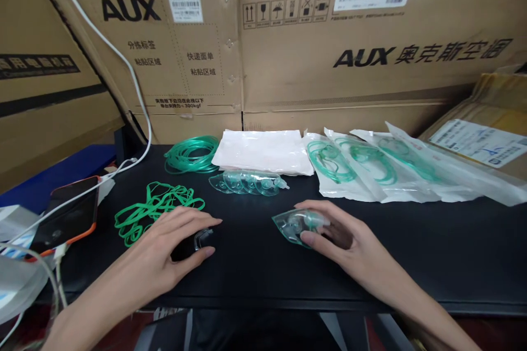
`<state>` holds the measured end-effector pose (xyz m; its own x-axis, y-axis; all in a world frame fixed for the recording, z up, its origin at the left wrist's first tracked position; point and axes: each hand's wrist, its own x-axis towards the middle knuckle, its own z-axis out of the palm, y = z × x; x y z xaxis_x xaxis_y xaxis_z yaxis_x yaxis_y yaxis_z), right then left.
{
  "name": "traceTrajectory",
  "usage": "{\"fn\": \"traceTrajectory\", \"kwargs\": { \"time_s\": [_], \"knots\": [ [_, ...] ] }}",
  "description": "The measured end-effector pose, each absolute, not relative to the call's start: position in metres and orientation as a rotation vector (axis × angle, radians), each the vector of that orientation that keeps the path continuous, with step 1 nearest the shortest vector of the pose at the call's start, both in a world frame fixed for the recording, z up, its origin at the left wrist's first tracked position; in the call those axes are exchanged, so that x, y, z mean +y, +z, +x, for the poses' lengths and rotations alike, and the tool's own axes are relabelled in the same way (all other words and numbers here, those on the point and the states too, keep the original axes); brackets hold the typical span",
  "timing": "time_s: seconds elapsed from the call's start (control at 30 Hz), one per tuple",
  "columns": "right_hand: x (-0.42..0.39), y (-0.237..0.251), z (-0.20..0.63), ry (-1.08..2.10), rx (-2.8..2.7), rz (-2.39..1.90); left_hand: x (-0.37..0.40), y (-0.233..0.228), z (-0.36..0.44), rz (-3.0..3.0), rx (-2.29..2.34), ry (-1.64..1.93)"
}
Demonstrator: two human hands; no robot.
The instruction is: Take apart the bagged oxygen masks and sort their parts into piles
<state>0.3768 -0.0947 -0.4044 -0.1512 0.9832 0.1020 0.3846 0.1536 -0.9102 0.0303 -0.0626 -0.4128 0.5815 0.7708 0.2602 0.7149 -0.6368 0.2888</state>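
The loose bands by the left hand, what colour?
Green, seen in the head view: the bands lie tangled on the black table.

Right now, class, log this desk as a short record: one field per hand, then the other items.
left hand: fingers curled over a small dark object on the black table
right hand: fingers grip a clear mask
beside left hand: loose green bands
behind: coiled green tubing, row of clear masks, white bags, packed tubing kits
far left: phone
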Motion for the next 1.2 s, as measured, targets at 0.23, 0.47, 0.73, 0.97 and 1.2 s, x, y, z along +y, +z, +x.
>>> {"fn": "traceTrajectory", "kwargs": {
  "time_s": [0.23,0.47,0.73,0.97,1.2],
  "knots": [
    [-0.034,-0.362,0.388,0.518,-1.859,-1.169,-0.016,-0.373,0.091,2.745,1.057,0.817],
    [-0.002,-0.381,0.378,0.532,-1.859,-1.123,0.031,-0.378,0.129,2.816,0.875,0.918],
    [-0.007,-0.391,0.381,0.360,-2.006,-1.281,0.028,-0.389,0.122,2.801,0.870,0.887],
    [-0.006,-0.398,0.378,0.217,-2.147,-1.231,0.033,-0.391,0.120,2.794,0.849,0.900],
    [-0.005,-0.404,0.375,0.198,-2.201,-1.224,0.038,-0.393,0.117,2.770,0.837,0.898]
  ]
}}
